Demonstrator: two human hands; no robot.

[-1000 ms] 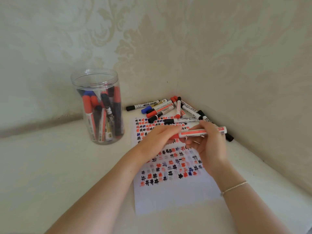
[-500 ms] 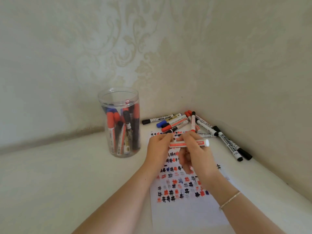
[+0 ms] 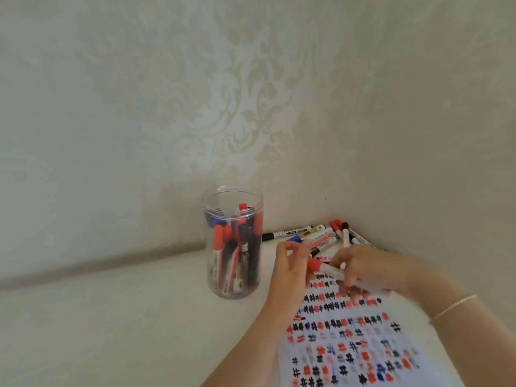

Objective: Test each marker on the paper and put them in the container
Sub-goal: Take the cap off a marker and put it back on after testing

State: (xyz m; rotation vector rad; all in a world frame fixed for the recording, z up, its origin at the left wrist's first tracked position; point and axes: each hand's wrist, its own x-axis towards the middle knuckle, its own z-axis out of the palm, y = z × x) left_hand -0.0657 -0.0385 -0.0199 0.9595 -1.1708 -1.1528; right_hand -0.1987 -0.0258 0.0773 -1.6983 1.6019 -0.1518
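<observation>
So the right hand (image 3: pixel 368 270) was gripping a white-barrelled marker with a red cap (image 3: pixel 328 268), fingers curled round the barrel, holding it nearly level just above the top edge of the white paper sheet covered in red, black and blue hash marks (image 3: pixel 349 339). The capped red end pointed toward the clear round plastic container (image 3: pixel 233 243), which stood upright to the left of the paper, near it but not touching. The left hand (image 3: pixel 291 263) was right at that red cap, between the container and the right hand, fingers loosely bent; it was too blurry to say for sure whether they were pinching the cap or just beside it, so I can't tell. The container already had a bunch of red, black and blue markers standing in it, open top, no lid on. Behind the paper, tucked into the wall corner, was a loose pile of capped markers (image 3: pixel 321 237) lying flat, the black-capped one furthest left reaching toward the container. There was a thin bracelet (image 3: pixel 452 305) on the right wrist. Everything sat on an off-white tabletop (image 3: pixel 111 317) against cream patterned wallpaper (image 3: pixel 223 107).
</observation>
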